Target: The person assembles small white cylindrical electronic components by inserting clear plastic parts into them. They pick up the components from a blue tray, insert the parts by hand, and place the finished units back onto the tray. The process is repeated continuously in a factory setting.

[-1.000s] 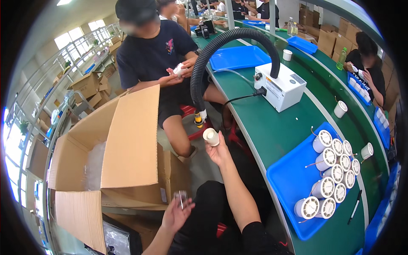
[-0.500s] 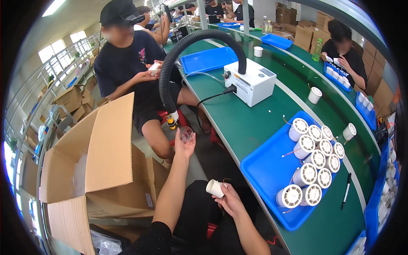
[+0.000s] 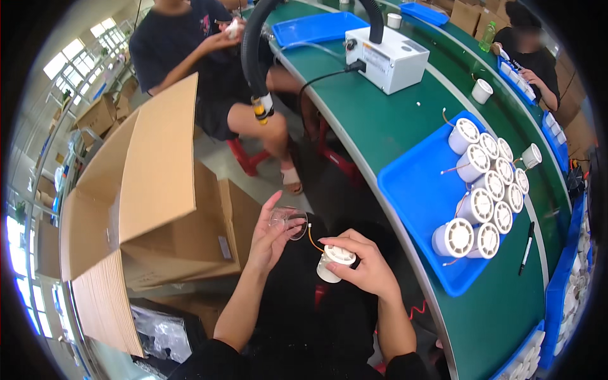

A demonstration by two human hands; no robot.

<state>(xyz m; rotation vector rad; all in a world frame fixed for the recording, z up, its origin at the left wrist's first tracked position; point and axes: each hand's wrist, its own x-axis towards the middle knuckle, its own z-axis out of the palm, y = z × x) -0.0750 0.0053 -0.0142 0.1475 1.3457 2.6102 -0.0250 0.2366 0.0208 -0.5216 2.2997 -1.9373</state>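
Your left hand (image 3: 265,239) holds a clear plastic cup (image 3: 278,218), tipped on its side, in curved fingers; your right hand (image 3: 367,263) pinches a white capped canister (image 3: 328,271) between thumb and fingers, its slotted cap uppermost and slightly tilted. An orange wire (image 3: 313,238) rises from the canister's left side into the gap between your hands. Cup and canister are near each other but apart, so, judging from their positions, nothing joins these two pieces at this moment. To the right of your right hand, a blue tray (image 3: 405,183) bears about a dozen similar white canisters (image 3: 458,236), caps showing and several with wires trailing; these appear to be at a like stage, though their insides are hidden. The canister in your right hand is the one not in that tray. Ahead of your left hand and clear of it hangs the yellow nozzle (image 3: 259,111) of a black corrugated hose (image 3: 253,60). Whether the cup has been used there cannot be told.
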